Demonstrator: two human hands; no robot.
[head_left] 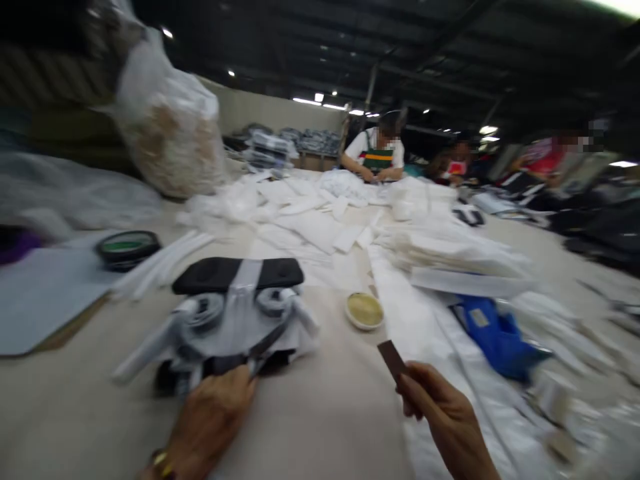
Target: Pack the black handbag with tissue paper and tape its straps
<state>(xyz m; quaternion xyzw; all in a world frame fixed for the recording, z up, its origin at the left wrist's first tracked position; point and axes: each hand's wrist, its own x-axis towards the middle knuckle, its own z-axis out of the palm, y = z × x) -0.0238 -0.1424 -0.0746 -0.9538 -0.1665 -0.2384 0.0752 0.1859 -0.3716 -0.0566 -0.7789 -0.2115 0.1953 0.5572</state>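
Note:
On the table, slightly left of centre, lies a bundle of rolled grey straps [240, 327], with a black padded piece [280, 272] at its far side and a clear band around it. My left hand [213, 413] is closed at the bundle's near edge, its fingertips hidden. A dark strap-like strip slants away from that hand across the bundle. My right hand [440, 410] pinches a small flat dark brown piece [391, 359] between thumb and fingers, raised over the table. Beyond it sits a round shallow dish [365, 311] with a yellowish inside.
White cloth pieces [310, 223] spread across the far table; a white stack [450, 250] lies right. Near it is a blue item [497, 333]. At left are a dark round tape roll [127, 248], pale sheets [55, 293] and a large plastic bag [170, 127]. Co-workers [377, 157] are opposite.

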